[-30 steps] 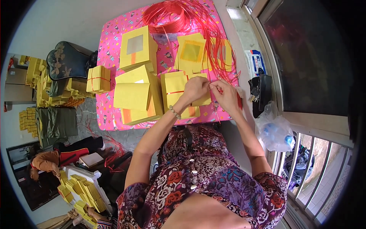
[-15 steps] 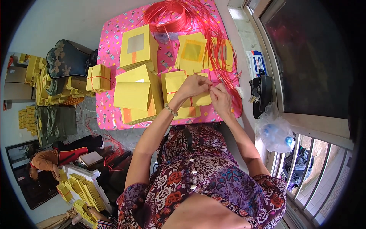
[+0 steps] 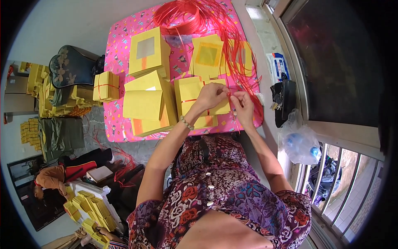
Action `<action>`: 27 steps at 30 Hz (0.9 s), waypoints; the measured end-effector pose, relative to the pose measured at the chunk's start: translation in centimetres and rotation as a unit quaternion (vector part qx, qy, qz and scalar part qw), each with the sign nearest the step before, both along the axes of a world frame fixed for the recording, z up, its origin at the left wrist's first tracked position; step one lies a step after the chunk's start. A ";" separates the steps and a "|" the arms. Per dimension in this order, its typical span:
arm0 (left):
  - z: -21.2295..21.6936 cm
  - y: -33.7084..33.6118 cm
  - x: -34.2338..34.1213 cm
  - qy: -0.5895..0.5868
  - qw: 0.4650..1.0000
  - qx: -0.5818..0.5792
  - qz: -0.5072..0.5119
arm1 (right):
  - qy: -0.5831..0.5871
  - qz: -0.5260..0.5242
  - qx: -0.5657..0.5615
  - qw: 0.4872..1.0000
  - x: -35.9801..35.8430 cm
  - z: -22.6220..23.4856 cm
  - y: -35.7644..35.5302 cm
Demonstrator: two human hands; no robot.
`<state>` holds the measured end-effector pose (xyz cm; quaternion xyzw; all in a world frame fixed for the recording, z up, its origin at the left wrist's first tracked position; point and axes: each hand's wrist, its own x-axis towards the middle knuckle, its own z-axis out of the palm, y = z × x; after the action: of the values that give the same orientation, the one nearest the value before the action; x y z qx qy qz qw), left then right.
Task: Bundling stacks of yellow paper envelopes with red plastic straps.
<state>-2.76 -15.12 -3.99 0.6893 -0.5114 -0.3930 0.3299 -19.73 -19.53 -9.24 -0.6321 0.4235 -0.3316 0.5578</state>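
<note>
Both hands, left hand (image 3: 211,96) and right hand (image 3: 243,108), have drawn closer together over the yellow bundle (image 3: 195,101).

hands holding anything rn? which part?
Both hands pinch a thin red string above the yellow paper stack: left hand and right hand each grip the string at the stretch between them. Exact fingertip contact is too small to tell.

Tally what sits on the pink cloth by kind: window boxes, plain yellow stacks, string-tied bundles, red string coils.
Yellow boxes with a window: 2, one at the left, one at the right
Plain yellow stacks: 1
Tied bundles: 2, one at the cloth's left edge, one under both hands
Red string coil: 1
Total: 6
</note>
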 end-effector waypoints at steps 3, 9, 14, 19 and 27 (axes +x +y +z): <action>0.1 0.0 -0.1 0.000 1.000 -0.006 0.000 | -0.002 0.005 0.006 1.000 0.2 -0.1 0.0; 0.0 0.1 -0.2 -0.013 1.000 -0.009 -0.001 | -0.071 0.043 0.070 0.994 0.3 -1.3 -0.4; -0.8 0.7 -0.8 -0.050 0.996 -0.078 0.016 | -0.068 -0.005 0.176 0.982 0.1 1.6 0.1; -1.1 1.6 -1.6 -0.045 0.987 -0.150 0.046 | -0.036 0.008 0.205 0.978 -0.1 1.4 -0.9; -1.6 3.0 -1.3 -0.104 0.971 -0.207 0.063 | 0.006 -0.007 0.114 0.993 -1.5 -2.7 -4.2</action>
<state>-4.05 -12.08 -5.60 0.6741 -0.5687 -0.1827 0.4345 -21.24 -23.70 -11.96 -0.5633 0.4661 -0.2815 0.6215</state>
